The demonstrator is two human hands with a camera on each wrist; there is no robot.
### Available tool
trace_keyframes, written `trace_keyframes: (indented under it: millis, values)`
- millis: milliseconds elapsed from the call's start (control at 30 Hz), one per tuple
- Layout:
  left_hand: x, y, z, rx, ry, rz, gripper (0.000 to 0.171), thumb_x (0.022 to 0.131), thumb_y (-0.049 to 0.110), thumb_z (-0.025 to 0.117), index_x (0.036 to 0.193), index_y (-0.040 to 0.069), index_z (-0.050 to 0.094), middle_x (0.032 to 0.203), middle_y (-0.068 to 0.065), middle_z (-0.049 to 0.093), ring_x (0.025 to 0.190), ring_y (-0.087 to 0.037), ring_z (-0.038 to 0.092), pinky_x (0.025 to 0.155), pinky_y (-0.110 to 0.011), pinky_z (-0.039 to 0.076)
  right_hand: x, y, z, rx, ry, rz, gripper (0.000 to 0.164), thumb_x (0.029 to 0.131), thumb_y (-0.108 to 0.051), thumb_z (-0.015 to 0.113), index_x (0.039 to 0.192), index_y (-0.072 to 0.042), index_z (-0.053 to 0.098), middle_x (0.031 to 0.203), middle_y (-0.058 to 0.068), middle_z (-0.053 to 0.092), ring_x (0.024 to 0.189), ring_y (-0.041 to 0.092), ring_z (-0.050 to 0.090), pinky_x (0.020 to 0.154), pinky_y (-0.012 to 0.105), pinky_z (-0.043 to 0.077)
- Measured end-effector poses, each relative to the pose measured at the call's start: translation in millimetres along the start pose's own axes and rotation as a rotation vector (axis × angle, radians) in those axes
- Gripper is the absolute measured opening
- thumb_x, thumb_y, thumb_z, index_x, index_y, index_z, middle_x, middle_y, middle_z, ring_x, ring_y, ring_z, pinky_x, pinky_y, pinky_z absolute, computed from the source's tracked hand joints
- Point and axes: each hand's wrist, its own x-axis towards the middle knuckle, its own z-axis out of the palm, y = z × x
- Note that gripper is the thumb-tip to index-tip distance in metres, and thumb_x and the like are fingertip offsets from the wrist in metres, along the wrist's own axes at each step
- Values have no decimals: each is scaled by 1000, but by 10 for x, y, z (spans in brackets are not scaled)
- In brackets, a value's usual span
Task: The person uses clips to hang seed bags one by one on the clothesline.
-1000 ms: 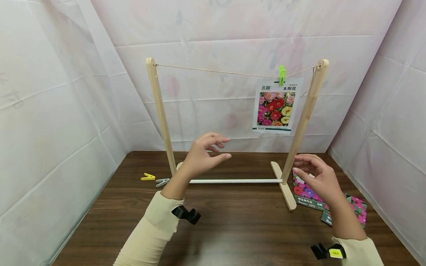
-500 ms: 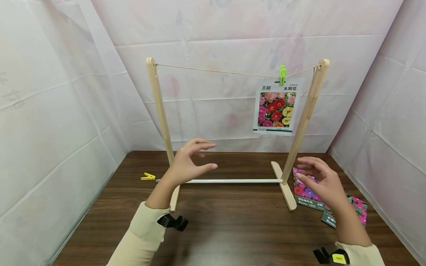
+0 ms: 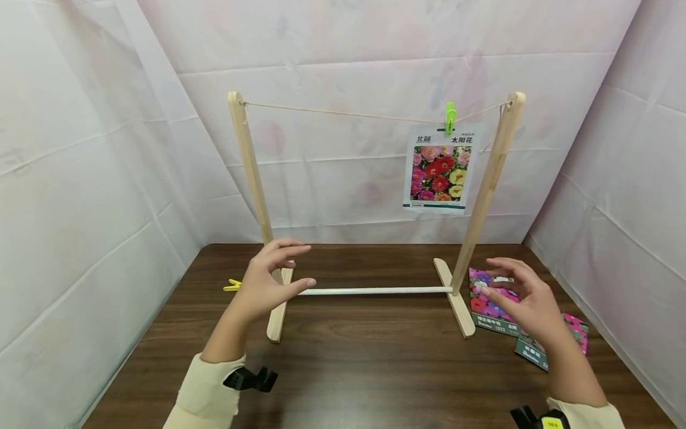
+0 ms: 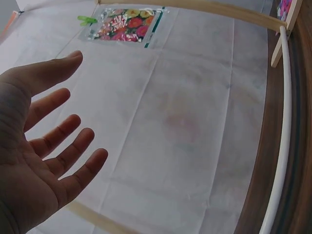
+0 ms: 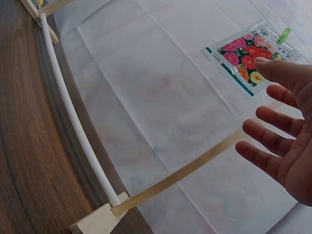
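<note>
My left hand (image 3: 265, 286) hovers in front of the rack's left post (image 3: 249, 167), fingers loosely bent and holding nothing. It partly covers a yellow clip (image 3: 232, 285); the grey clip seen earlier is hidden. On the right, my empty right hand (image 3: 527, 298) is held above two flower seed packets (image 3: 492, 307), (image 3: 532, 351) on the table. A third seed packet (image 3: 439, 173) hangs from the string (image 3: 343, 114) by a green clip (image 3: 449, 118). Both wrist views show the fingers spread with nothing between them.
The wooden rack's right post (image 3: 488, 190) stands near my right hand. A white rod (image 3: 375, 291) joins the two feet low over the brown table (image 3: 364, 375). White cloth (image 3: 332, 196) hangs behind and on both sides.
My left hand has moved left and down from the rack's middle, coming in front of the left post and covering the grey clip. My right hand has shifted slightly right and down.
</note>
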Motion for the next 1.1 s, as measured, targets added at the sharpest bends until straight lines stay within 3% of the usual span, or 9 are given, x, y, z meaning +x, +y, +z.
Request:
trace_keyframes:
  millis: [167,333,467,633,800,1100]
  values:
    - [-111,56,-103,-9,42,-2,52,66,-14,82,115,-7,66,117,-20,59,101,-12,57,80,-26,54,-32,41,-33,-25,22,5,52,83,7,73,132,-2,55,122,-10,52,100,-4,59,81,8,48]
    - [-263,-173,-197,-16,67,-12,52,66,-15,82,115,-4,68,115,-16,61,97,-11,59,80,-24,54,-32,85,-51,-27,45,-17,50,82,11,71,129,0,56,119,-8,55,99,-2,60,80,9,49]
    - [-371,-321,-280,-62,76,-8,53,67,-15,82,116,-3,67,115,-17,60,101,-14,60,81,-25,55,-66,125,-80,-50,79,19,50,83,8,72,130,-1,56,117,-9,56,96,-3,60,76,8,49]
    - [-510,-417,-389,-63,101,-43,52,68,-17,80,117,-4,66,116,-16,59,102,-17,60,82,-21,54,-114,179,-133,-63,96,79,50,87,3,70,134,-2,54,118,-11,54,95,-2,60,73,10,51]
    - [-648,-494,-460,-38,119,-80,51,69,-17,79,116,-5,66,116,-14,59,103,-16,60,82,-19,53,-147,231,-186,-31,121,79,49,88,6,67,135,-1,53,120,-11,54,102,0,58,77,9,50]
    - [-847,-654,-525,-41,131,-86,53,68,-20,78,117,-6,65,119,-16,59,106,-11,59,87,-20,51,-270,378,-306,5,187,126,46,90,7,64,134,0,53,110,-8,61,96,0,62,77,9,50]
